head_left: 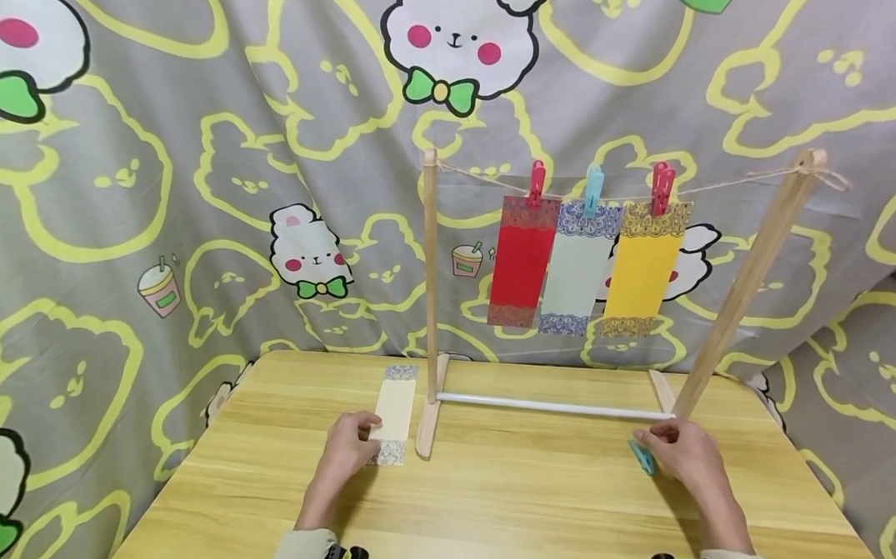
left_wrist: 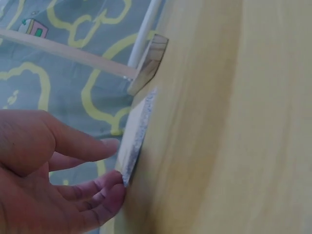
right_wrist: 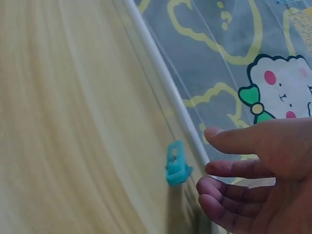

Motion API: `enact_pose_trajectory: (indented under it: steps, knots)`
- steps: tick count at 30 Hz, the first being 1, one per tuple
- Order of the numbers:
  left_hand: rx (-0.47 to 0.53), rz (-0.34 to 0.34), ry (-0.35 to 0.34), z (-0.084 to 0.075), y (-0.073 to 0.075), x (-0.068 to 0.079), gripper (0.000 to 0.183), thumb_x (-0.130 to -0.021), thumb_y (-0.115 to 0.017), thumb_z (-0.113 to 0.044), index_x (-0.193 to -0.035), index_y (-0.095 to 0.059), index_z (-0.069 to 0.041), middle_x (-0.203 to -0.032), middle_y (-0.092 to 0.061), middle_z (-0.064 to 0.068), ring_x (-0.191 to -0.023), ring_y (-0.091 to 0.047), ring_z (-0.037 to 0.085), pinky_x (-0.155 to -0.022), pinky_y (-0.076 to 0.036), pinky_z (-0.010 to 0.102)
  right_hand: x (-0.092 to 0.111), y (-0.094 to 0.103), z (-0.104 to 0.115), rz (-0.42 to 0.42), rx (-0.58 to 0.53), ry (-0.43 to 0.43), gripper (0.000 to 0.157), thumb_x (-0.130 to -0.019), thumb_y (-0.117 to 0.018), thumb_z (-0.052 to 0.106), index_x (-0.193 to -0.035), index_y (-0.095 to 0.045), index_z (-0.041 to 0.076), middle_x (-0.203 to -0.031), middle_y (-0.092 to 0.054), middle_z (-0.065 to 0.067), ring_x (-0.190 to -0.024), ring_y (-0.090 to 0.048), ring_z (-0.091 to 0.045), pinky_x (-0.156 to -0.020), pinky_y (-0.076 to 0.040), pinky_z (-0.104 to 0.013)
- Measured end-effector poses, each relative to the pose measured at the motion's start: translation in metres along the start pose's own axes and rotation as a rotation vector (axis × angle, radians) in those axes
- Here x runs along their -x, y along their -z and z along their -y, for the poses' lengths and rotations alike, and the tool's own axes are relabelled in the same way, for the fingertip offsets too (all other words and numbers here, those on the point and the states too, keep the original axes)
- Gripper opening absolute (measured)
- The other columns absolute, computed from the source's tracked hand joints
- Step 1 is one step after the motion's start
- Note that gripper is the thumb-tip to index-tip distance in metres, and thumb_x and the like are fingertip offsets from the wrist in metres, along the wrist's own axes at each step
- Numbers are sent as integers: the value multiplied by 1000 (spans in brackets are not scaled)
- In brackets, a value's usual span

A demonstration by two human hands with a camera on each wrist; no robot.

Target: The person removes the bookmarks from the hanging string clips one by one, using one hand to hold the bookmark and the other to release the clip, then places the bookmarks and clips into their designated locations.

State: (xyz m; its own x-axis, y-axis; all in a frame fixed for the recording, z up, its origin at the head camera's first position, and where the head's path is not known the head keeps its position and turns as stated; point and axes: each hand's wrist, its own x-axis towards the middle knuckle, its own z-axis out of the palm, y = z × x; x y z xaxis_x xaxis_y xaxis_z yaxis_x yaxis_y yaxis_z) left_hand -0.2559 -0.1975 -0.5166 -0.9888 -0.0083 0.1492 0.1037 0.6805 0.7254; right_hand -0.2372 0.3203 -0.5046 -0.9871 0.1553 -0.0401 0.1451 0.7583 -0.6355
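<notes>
A cream card (head_left: pixel 394 410) with blue-patterned end bands lies on the table at the left. My left hand (head_left: pixel 351 444) is at its left edge. In the left wrist view, the lower fingertips (left_wrist: pixel 114 187) meet the card's near corner while the thumb stays apart from them. Over on the right, a teal clothespin (head_left: pixel 643 457) is just left of my right hand (head_left: pixel 684 450). The right wrist view shows a gap between that teal clothespin (right_wrist: pixel 176 165) and the fingers, which are spread and hold nothing.
A wooden rack with a left post (head_left: pixel 430 279), a right post (head_left: pixel 748 284) and a white crossbar (head_left: pixel 555 406) stands behind the hands. From its string, clothespins hold a red card (head_left: pixel 522 266), a pale card (head_left: pixel 578 268) and a yellow card (head_left: pixel 646 271). A patterned curtain hangs behind.
</notes>
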Motion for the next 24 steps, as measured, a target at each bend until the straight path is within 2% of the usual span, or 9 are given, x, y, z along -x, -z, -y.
enact_pose_trajectory:
  steps: [4,9,13,16,20,24]
  knots:
    - [6,5,-14,-3,3,3,32,-78,-73,10,-110,-72,7,-103,-67,24,-88,-65,32,-72,-57,41,4,5,3,-16,-7,34,49,-98,-69,39,-114,-69,-7,-104,-70,-21,-91,-64,-33,-72,-54,-45]
    - [47,-21,-20,-14,9,3,29,-83,-73,8,-112,-71,7,-108,-66,27,-94,-69,40,-77,-61,46,6,11,9,-74,-27,120,43,-100,-68,37,-112,-71,-5,-105,-72,-21,-96,-66,-39,-76,-55,-49]
    - [78,-44,-39,-24,14,5,25,-87,-72,7,-112,-71,7,-111,-67,27,-95,-69,40,-79,-62,46,6,13,11,-113,-47,179,43,-101,-66,36,-114,-70,-4,-105,-72,-20,-98,-67,-41,-75,-55,-45]
    - [89,-60,-65,-33,17,8,23,-89,-72,7,-112,-71,5,-111,-69,23,-93,-69,37,-80,-61,45,9,15,10,-130,-55,191,42,-101,-66,35,-116,-70,-4,-105,-72,-21,-97,-67,-39,-74,-54,-42]
    - [97,-83,-69,-42,17,11,23,-90,-71,6,-113,-72,3,-110,-70,19,-92,-70,33,-79,-61,43,14,13,12,-186,-45,216,38,-100,-69,31,-115,-70,-4,-101,-73,-19,-93,-68,-36,-71,-53,-38]
    - [118,-104,-81,-51,14,9,23,-90,-71,6,-113,-72,2,-109,-70,18,-92,-70,33,-78,-61,43,15,11,14,-252,-32,267,34,-99,-71,25,-115,-70,-4,-96,-74,-16,-89,-69,-37,-67,-51,-29]
